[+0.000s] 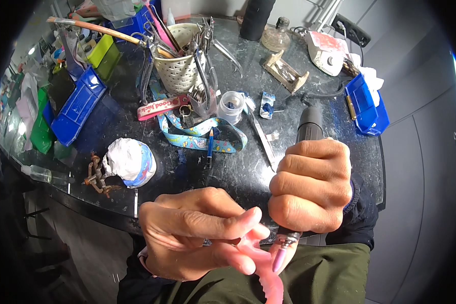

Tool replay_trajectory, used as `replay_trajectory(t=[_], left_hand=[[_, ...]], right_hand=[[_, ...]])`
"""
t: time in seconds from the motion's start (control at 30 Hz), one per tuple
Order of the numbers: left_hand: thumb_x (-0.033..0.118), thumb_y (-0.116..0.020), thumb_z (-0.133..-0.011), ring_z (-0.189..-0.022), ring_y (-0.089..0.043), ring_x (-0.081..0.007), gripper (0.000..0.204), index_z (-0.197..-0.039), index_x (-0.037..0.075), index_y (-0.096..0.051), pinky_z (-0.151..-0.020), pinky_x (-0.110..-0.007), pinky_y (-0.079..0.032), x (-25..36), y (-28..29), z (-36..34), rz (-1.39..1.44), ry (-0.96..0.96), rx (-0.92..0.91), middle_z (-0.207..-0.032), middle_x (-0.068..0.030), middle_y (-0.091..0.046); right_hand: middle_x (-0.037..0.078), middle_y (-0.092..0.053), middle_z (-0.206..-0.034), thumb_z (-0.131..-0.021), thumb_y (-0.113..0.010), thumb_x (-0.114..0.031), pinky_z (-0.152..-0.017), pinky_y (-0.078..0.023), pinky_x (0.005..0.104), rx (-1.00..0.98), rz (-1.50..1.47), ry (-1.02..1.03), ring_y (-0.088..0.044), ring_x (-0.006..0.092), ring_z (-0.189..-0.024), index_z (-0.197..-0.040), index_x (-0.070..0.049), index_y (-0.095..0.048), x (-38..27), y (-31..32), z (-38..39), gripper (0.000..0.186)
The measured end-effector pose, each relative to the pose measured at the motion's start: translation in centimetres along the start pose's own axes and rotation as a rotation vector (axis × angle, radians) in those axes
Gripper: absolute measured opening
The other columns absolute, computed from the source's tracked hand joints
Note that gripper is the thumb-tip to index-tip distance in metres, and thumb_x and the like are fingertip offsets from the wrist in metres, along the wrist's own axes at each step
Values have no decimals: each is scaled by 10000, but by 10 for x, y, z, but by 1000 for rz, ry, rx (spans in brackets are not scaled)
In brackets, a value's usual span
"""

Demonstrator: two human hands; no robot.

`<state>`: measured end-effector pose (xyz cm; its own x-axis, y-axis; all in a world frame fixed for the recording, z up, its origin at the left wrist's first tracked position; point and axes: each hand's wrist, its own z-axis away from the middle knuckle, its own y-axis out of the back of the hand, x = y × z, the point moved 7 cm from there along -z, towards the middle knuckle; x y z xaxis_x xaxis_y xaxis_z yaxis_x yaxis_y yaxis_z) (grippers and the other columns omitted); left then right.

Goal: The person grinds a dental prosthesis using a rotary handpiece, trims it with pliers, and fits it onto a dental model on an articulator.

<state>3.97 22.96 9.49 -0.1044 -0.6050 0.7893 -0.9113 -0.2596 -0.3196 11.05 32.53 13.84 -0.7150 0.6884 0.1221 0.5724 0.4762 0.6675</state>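
Fingers and thumb of my left hand [190, 228] pinch a pink, curved dental plate [271, 285] with a scalloped edge, held over my lap. Part of the plate is hidden by those fingers. My right hand [311, 185] wraps round a black rotary handpiece [310, 121], its metal nose pointing down toward me. A pink-purple pointed grinding bit [278, 260] sticks out of the nose, right beside the plate. From this view I cannot tell whether bit and plate touch. The right thumb shows behind the bit, close to the plate.
On the dark table stand a cream basket [173, 75] of pliers and tools, a white-topped tub [137, 162], and a small clear cup [231, 107]. A patterned lanyard [187, 141] and a metal tool [261, 134] lie mid-table. Blue bins [78, 109] flank the sides.
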Motion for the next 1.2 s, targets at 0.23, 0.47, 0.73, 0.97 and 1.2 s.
replay_trajectory(t=[0.23, 0.47, 0.73, 0.97, 1.2], left_hand=[[-14, -739, -677, -722, -641, -181, 388, -1044, -16, -615, -640, -260, -530, 1, -1, 2, -6, -25, 13, -868, -161, -622], [-19, -711, -709, -701, -636, -189, 293, -987, -30, -619, -598, -260, -528, 4, 1, 1, 26, -47, 23, -865, -177, -617], [-85, -639, -737, -764, -632, -271, 226, -949, -23, -593, -606, -317, -556, 7, 15, 9, 79, -250, 228, -868, -185, -613], [-96, -758, -580, -846, -632, -245, 241, -744, 19, -626, -650, -241, -569, 46, 7, 16, -745, -669, 164, -905, -104, -635], [-63, -770, -568, -894, -614, -177, 312, -838, 64, -680, -722, -178, -549, 52, -2, 36, -1037, -779, -20, -944, -13, -633]], right_hand=[[23, -448, -548, -537, -541, -215, -366, -308, 242, 12, -71, -172, -441, 132, -404, -599, -59, -446, 9, -5, -3, 192], [31, -453, -551, -567, -558, -241, -370, -336, 231, -24, -128, -96, -452, 128, -411, -587, -56, -446, 2, -7, -1, 217], [2, -449, -517, -675, -697, -512, -363, -287, 244, -21, -365, -237, -444, 150, -382, -699, -36, -534, 16, 1, -6, 504], [-54, -446, -406, -560, -835, -166, -362, -245, 187, 102, -281, -390, -395, 74, -322, -783, -121, -706, 10, 2, -16, 262], [4, -531, -489, -627, -791, -161, -351, -350, 230, 39, -423, -517, -504, 99, -379, -938, -5, -658, 23, 10, -11, 372]])
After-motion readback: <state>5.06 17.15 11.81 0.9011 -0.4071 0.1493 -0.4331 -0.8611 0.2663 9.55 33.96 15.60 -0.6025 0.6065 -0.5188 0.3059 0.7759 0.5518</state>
